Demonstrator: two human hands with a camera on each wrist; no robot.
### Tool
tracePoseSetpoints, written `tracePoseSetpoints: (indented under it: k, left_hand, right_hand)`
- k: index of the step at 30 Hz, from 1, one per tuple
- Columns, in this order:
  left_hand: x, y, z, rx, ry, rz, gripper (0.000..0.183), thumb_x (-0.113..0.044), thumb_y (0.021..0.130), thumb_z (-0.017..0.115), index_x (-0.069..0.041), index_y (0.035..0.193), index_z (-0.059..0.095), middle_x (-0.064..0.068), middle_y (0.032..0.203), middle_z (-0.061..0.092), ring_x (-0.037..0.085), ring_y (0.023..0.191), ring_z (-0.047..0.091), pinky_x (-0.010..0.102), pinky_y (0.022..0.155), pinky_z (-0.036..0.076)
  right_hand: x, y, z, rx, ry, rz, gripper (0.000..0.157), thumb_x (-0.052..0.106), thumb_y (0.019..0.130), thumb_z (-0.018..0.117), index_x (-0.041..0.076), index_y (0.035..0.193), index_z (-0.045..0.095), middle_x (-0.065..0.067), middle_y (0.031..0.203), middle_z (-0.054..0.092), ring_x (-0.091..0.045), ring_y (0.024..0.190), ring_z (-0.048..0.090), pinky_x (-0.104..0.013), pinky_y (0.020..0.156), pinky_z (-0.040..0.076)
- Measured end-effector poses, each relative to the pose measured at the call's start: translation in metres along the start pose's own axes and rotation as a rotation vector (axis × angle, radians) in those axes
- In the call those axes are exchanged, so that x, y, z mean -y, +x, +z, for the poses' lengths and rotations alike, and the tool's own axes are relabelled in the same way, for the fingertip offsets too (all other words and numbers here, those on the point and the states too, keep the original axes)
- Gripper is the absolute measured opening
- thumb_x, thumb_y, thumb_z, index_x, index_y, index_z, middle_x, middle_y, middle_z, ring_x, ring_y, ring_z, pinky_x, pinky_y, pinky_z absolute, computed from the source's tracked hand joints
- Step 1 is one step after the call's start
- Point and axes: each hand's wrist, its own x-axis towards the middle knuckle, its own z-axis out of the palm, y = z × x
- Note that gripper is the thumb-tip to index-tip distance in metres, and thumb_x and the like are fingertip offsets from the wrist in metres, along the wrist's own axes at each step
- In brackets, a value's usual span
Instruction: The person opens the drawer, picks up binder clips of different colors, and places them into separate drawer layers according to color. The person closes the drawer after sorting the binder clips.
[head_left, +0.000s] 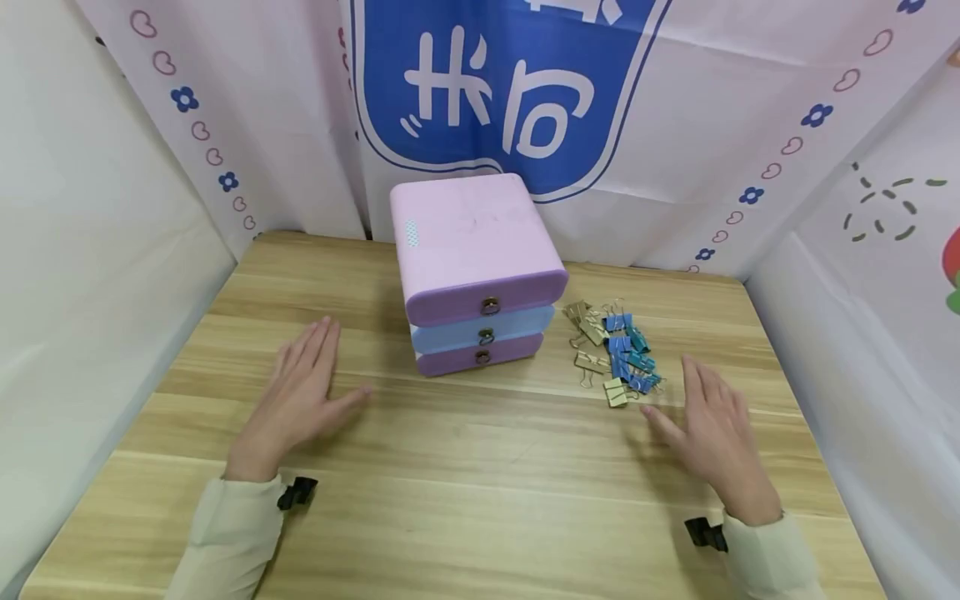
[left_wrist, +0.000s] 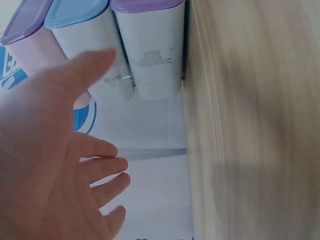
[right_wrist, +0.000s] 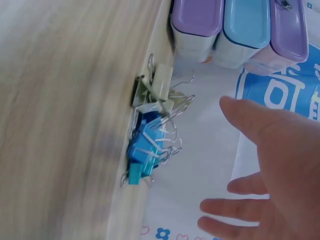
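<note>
- The box (head_left: 476, 237) stands upright near the back of the table (head_left: 450, 500), a bit left of the middle, its front towards the person.
- I see three tiers on it: a purple drawer (head_left: 450, 309) on top, a blue one (head_left: 450, 336) in the middle and a second purple one (head_left: 450, 362) at the bottom, all pushed in, each with a small dark metal pull.
- The box's top is pale pink, with a dotted patch (head_left: 412, 234) towards its left edge.
- Just to the right of the box lies a loose heap of clips: gold clips (head_left: 592, 332) on the side nearer the box, blue clips (head_left: 619, 354) and teal clips (head_left: 638, 338) beyond them, several touching or overlapping.
- The left hand (head_left: 296, 408) is out to the left of the box, apart from it, fingers straight, thumb spread wide, with hold of nothing.
- The right hand (head_left: 716, 437) is beside the heap, fingers extended and thumb held away from them; it grips nothing, and its thumb points at the nearest gold clip without touching it.
- Whether either palm touches the table I can't tell.
- Both sleeves (head_left: 232, 533) are pale, with a black fitting (head_left: 297, 493) at each cuff.
- Behind the box hangs a white cloth (head_left: 675, 167) with a blue shield (head_left: 472, 142) and white characters.
</note>
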Motion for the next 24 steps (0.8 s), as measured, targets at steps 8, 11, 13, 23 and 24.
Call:
tracePoseSetpoints:
  k: [8, 11, 13, 23, 24]
  left_hand:
    - [-0.005, 0.015, -0.010, -0.097, -0.111, -0.002, 0.094, -0.052, 0.106, 0.058, 0.006, 0.165, 0.015, 0.032, 0.169, 0.024, 0.051, 0.155, 0.024, 0.068, 0.124, 0.024]
    - [-0.008, 0.023, -0.013, -0.113, -0.152, -0.018, 0.090, -0.053, 0.107, 0.056, 0.005, 0.165, 0.019, 0.032, 0.166, 0.029, 0.050, 0.154, 0.026, 0.068, 0.123, 0.027]
    - [-0.010, 0.030, -0.014, -0.130, -0.182, -0.022, 0.086, -0.051, 0.107, 0.056, 0.004, 0.164, 0.023, 0.031, 0.164, 0.032, 0.049, 0.152, 0.029, 0.068, 0.122, 0.028]
    - [-0.019, 0.070, -0.020, -0.274, -0.356, 0.016, 0.061, -0.030, 0.107, 0.059, -0.001, 0.157, 0.043, 0.026, 0.158, 0.048, 0.048, 0.147, 0.043, 0.067, 0.121, 0.033]
    - [-0.020, 0.074, -0.021, -0.281, -0.371, 0.019, 0.060, -0.030, 0.107, 0.059, -0.001, 0.157, 0.043, 0.025, 0.158, 0.048, 0.048, 0.147, 0.044, 0.067, 0.121, 0.033]
  right_hand:
    - [0.023, 0.013, -0.003, -0.189, 0.106, -0.107, 0.068, 0.031, 0.097, 0.078, -0.004, 0.149, 0.051, -0.030, 0.129, 0.064, -0.048, 0.116, 0.061, -0.067, 0.098, 0.048]
    - [0.035, 0.021, -0.001, -0.274, 0.168, -0.169, 0.051, 0.020, 0.093, 0.083, -0.007, 0.132, 0.064, -0.022, 0.111, 0.070, -0.038, 0.100, 0.066, -0.057, 0.087, 0.055]
    - [0.044, 0.027, 0.001, -0.313, 0.205, -0.207, 0.042, 0.016, 0.091, 0.084, -0.007, 0.122, 0.069, -0.019, 0.101, 0.071, -0.034, 0.092, 0.067, -0.052, 0.080, 0.057]
    - [0.097, 0.053, 0.010, -0.271, 0.377, -0.287, 0.031, 0.021, 0.093, 0.084, -0.001, 0.113, 0.075, -0.014, 0.098, 0.076, -0.029, 0.087, 0.075, -0.045, 0.079, 0.063]
    - [0.102, 0.055, 0.011, -0.268, 0.389, -0.288, 0.031, 0.022, 0.093, 0.083, -0.001, 0.114, 0.075, -0.014, 0.098, 0.076, -0.028, 0.087, 0.075, -0.045, 0.079, 0.064]
